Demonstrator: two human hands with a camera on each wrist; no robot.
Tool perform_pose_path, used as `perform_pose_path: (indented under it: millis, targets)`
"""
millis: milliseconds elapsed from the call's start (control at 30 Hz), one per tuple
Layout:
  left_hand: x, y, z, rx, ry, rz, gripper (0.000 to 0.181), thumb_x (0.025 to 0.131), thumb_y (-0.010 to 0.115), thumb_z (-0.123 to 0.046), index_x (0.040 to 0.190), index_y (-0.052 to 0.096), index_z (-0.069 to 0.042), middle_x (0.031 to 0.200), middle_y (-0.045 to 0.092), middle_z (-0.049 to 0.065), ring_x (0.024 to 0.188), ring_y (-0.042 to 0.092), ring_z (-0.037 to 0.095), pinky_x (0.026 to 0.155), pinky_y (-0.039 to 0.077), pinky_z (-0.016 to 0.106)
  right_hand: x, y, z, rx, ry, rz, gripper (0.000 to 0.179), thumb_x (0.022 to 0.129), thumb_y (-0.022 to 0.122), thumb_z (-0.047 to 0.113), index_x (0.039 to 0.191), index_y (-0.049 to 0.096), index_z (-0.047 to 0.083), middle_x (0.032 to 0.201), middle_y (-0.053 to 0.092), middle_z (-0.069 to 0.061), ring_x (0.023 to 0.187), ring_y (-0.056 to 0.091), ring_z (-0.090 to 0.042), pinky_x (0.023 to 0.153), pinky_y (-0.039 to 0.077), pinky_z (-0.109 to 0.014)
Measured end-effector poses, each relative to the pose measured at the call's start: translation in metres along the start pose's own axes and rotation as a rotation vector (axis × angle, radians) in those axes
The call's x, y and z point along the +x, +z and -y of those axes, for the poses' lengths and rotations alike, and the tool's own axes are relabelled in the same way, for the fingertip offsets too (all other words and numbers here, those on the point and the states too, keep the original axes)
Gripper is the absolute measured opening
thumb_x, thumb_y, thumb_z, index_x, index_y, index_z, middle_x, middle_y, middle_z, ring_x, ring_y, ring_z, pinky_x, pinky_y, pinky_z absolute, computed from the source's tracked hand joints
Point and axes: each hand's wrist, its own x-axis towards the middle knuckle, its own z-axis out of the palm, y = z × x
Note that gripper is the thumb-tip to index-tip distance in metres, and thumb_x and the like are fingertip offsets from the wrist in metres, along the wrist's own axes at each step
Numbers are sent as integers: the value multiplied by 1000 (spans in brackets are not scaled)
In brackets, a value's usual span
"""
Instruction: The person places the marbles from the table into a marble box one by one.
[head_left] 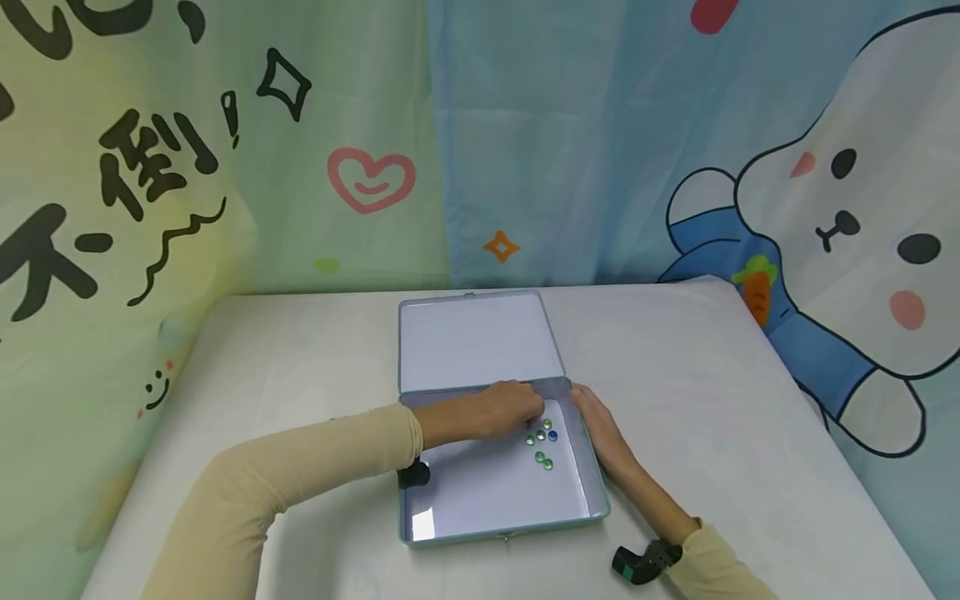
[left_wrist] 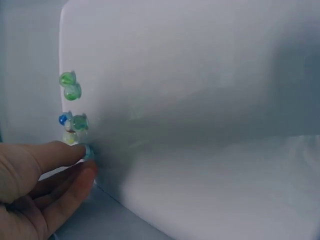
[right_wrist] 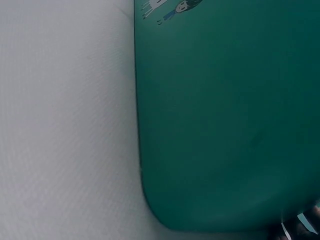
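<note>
A shallow metal box [head_left: 598,492] with a hinged lid [head_left: 480,343] lies opened on the table, pale inside and green outside. My left hand [head_left: 506,408] reaches into its far right part. Thumb and fingers of that left hand [left_wrist: 55,175] pinch a small clear bluish glass marble [left_wrist: 88,152] close over the box floor. Several marbles lie just beside it, mostly green [left_wrist: 72,91], one blue [left_wrist: 63,119]. My right hand [head_left: 603,433] rests against the box's right side, fingers extended toward the far corner at the rim. The right wrist view is filled by the box's green outer side [right_wrist: 225,125].
A white cloth [head_left: 322,350] covers the table. Behind it hangs a printed curtain [head_left: 525,125] with a cartoon rabbit. Dark wrist devices show at both wrists, one near the box's left wall and one [head_left: 645,562] right of the box.
</note>
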Motion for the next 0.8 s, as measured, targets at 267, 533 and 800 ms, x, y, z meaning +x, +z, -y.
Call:
perform_pose_path:
  millis: [267, 533, 800]
  targets:
    - [-28, -41, 4, -114, 27, -92, 25, 89, 67, -6, 113, 71, -9, 110, 72, 3, 99, 67, 13, 82, 54, 21, 0, 1, -1, -8, -2, -3, 54, 104, 27, 45, 143, 41, 10, 128, 54, -20, 113, 54, -27, 91, 46, -28]
    - [-105, -69, 52, -283, -57, -313, 22, 89, 67, -5, 111, 70, -8, 108, 72, 4, 92, 68, 15, 73, 54, 21, -1, 2, -2, -9, -10, -5, 55, 104, 28, 46, 144, 41, 10, 135, 53, -18, 123, 49, -29, 98, 40, -32]
    - [-176, -45, 92, -372, -249, -374, 20, 91, 64, -7, 110, 70, -6, 105, 72, 7, 82, 69, 12, 70, 54, 21, -1, 1, -1, 1, -8, -10, 55, 104, 29, 46, 144, 41, 10, 134, 53, -18, 119, 51, -27, 94, 42, -28]
